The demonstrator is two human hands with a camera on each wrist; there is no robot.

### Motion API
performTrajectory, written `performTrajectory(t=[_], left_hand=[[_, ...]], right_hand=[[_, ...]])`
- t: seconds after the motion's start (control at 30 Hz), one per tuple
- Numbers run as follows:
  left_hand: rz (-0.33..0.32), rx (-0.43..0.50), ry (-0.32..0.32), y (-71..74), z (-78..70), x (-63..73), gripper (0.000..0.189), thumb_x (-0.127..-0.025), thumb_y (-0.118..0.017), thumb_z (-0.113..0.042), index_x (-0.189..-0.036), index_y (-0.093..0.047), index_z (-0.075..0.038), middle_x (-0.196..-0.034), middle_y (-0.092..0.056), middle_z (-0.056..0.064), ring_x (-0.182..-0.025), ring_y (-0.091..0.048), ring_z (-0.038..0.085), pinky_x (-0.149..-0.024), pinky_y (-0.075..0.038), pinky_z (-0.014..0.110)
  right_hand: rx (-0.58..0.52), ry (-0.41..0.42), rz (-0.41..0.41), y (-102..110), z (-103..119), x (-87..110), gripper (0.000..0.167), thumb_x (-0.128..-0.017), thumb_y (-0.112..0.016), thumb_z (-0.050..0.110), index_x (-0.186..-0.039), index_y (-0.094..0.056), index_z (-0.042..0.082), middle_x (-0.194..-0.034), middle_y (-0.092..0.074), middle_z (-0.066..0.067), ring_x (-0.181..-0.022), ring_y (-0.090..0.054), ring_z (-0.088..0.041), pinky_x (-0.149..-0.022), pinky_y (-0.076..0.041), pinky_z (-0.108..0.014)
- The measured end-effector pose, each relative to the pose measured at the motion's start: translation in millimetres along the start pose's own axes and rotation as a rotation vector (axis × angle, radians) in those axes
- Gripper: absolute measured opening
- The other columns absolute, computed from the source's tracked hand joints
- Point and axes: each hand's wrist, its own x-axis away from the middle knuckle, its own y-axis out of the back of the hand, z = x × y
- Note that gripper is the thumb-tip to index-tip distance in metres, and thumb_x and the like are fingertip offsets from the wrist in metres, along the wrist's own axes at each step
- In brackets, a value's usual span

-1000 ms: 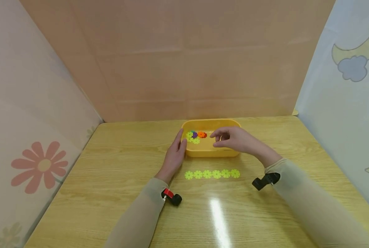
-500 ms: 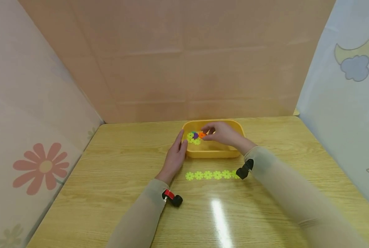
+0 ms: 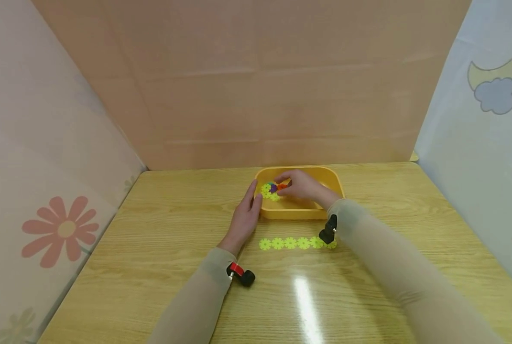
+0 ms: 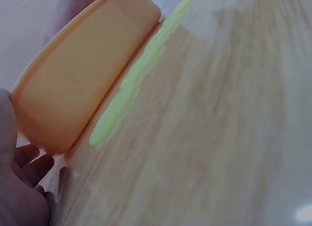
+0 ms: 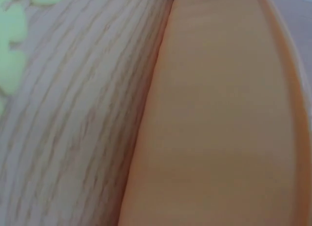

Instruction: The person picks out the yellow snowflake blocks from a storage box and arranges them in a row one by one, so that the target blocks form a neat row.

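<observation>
A yellow-orange plastic bin (image 3: 296, 214) sits on the table. My left hand (image 3: 245, 217) holds its left end, thumb by the rim; in the left wrist view, curled fingers (image 4: 36, 168) meet its lower corner. Reaching over the near wall, my right hand (image 3: 300, 185) has its thumb and forefinger apart above a loose cluster of flower-shaped discs. Beside and under those fingertips lie yellow discs (image 3: 266, 189), a purple disc (image 3: 274, 188) and a reddish-orange disc (image 3: 282, 187). The right wrist view shows only the bin's outer wall (image 5: 214, 118), not the hand.
In front of the bin, a straight row of several yellow-green flower discs (image 3: 290, 243) lies on the wooden table (image 3: 187, 205). My right wrist camera (image 3: 329, 230) overlaps the row's right end. A tan backdrop (image 3: 256, 95) and patterned side panels (image 3: 458, 157) surround the table.
From the bin's right half, my right hand has moved left to the discs, and its forearm swung left over the row's end. My left hand stays at the bin's left end.
</observation>
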Motion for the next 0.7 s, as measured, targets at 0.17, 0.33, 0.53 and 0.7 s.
performTrajectory(t=[0.17, 0.33, 0.53, 0.7], left_hand=[[0.001, 0.000, 0.004, -0.9, -0.3, -0.4, 0.060, -0.120, -0.041, -0.050, -0.177, -0.023, -0.043, -0.178, -0.033, -0.004, -0.163, -0.032, 0.022, -0.132, -0.029, 0.049], [-0.003, 0.006, 0.001, -2.2, -1.3, -1.2, 0.059, -0.120, -0.042, -0.048, -0.176, -0.024, -0.044, -0.178, -0.034, -0.004, -0.163, -0.032, 0.023, -0.132, -0.028, 0.050], [-0.007, 0.008, 0.006, -1.9, -2.2, -2.4, 0.059, -0.120, -0.042, -0.047, -0.176, -0.024, -0.044, -0.178, -0.033, -0.004, -0.164, -0.031, 0.022, -0.133, -0.028, 0.049], [-0.007, 0.006, 0.002, -0.7, -1.7, -1.4, 0.061, -0.118, -0.040, -0.056, -0.176, -0.024, -0.044, -0.178, -0.033, -0.005, -0.163, -0.031, 0.021, -0.132, -0.028, 0.047]], right_hand=[[0.033, 0.008, 0.007, -4.1, -5.8, -5.0, 0.049, -0.103, -0.082, 0.018, -0.147, -0.069, 0.002, -0.144, -0.071, -0.018, -0.134, -0.063, -0.037, -0.120, -0.047, -0.054], [0.051, 0.013, 0.009, -5.5, -9.6, -7.5, 0.049, -0.102, -0.083, 0.017, -0.147, -0.070, 0.002, -0.141, -0.072, -0.017, -0.132, -0.065, -0.037, -0.119, -0.047, -0.052], [0.084, 0.018, -0.011, -3.1, -10.9, -7.8, 0.046, -0.102, -0.082, 0.014, -0.144, -0.071, 0.001, -0.131, -0.074, -0.016, -0.123, -0.067, -0.035, -0.117, -0.049, -0.052], [0.137, 0.021, -0.029, -2.1, -10.3, -8.2, 0.040, -0.101, -0.082, 0.012, -0.139, -0.074, 0.000, -0.121, -0.076, -0.014, -0.113, -0.066, -0.033, -0.114, -0.051, -0.052]])
